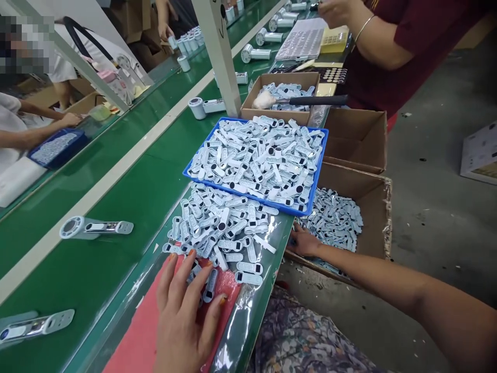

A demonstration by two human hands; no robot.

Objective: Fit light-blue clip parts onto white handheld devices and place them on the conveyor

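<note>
My left hand (184,316) lies with fingers spread over a red foam sheet (143,321) on the table's near edge. Its fingertips are beside a loose pile of light-blue plastic panels (233,223), each small and elongated with a dark window. One panel (210,286) rests on the sheet between thumb and fingers. Down at the right, my right hand (306,242) reaches into a cardboard box (375,207) of similar panels (337,217). The table edge and shadow hide its fingertips, so whether it holds anything does not show. A heaped blue tray (325,150) stands beyond the pile.
On the green conveyor (128,181) lie handheld fan-like units (97,228). A metal post (219,57) rises behind the tray. Farther back, a dark-handled brush-like tool (318,100) lies across a smaller carton (279,77). Co-workers stand at far right and across the line.
</note>
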